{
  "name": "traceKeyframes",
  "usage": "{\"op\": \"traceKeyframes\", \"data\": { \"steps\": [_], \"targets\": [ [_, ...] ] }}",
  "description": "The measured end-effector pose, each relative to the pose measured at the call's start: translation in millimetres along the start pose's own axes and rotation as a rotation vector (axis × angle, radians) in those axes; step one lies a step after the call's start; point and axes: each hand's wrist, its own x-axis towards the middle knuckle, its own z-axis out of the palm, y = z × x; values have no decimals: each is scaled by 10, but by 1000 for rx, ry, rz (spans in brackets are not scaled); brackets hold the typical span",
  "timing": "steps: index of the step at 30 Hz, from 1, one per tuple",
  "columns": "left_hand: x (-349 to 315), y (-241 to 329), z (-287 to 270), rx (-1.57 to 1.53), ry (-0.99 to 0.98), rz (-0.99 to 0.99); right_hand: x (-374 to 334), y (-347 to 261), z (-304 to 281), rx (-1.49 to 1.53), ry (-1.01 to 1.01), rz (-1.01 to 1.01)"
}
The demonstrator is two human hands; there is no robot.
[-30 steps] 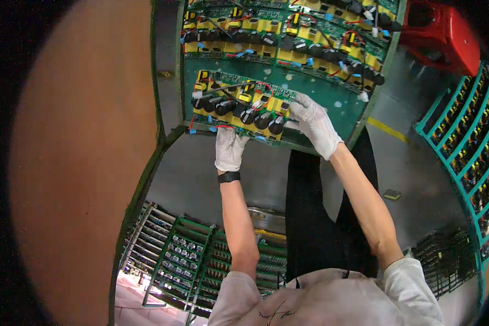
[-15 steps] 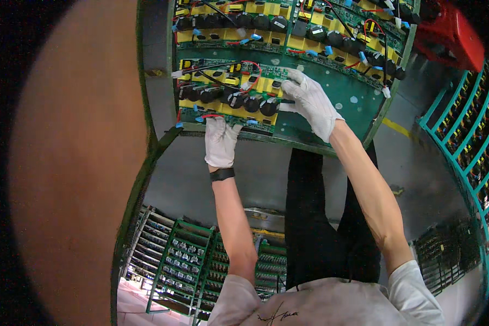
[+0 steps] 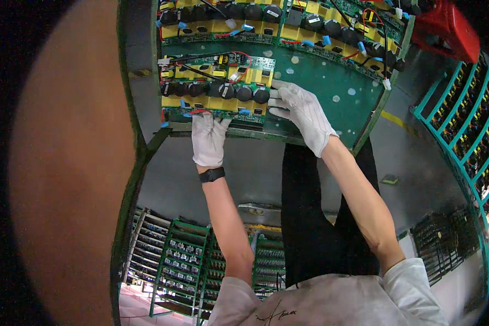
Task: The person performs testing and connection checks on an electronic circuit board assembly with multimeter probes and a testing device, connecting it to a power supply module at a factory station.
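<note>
we have both white-gloved hands at one circuit board (image 3: 214, 89), which sits at the near left corner of the green tray (image 3: 323, 81). its near edge runs along the tray's near rim, and its left end is close to the tray's left rim. we cannot tell whether it lies fully flat on the tray.

our left hand (image 3: 208, 141) is at the tray's near rim, its fingertips against the board's near edge and its thumb a little apart from them; the board hides the tips, so we cannot tell whether it pinches. our right hand (image 3: 304, 111) is over the tray, fingers and thumb loosely spread, tips at the board's right end.

the board carries a row of black round parts, yellow strips and a black lead (image 3: 206, 73) along its far side. more boards (image 3: 217, 27) of the same kind stand in rows across the tray's far part, with bare green between them and our board.

beyond the tray's far right corner is a red stool (image 3: 448, 32). well to the tray's right is a turquoise rack (image 3: 455, 132) with packed rows, and left of the tray is a broad brown panel (image 3: 70, 163).
</note>
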Motion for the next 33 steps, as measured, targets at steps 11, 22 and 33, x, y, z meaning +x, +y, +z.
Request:
{"op": "traceKeyframes", "data": {
  "steps": [11, 22, 33],
  "targets": [
    [-332, 261, 728, 162, 237, -50, 119, 76, -112, 92, 17, -8],
    [-525, -64, 563, 1639, 517, 477, -99, 54, 116, -1002, 172, -388],
    [-149, -283, 206, 1924, 452, 666, 63, 196, -80, -49, 40, -191]
  ]
}}
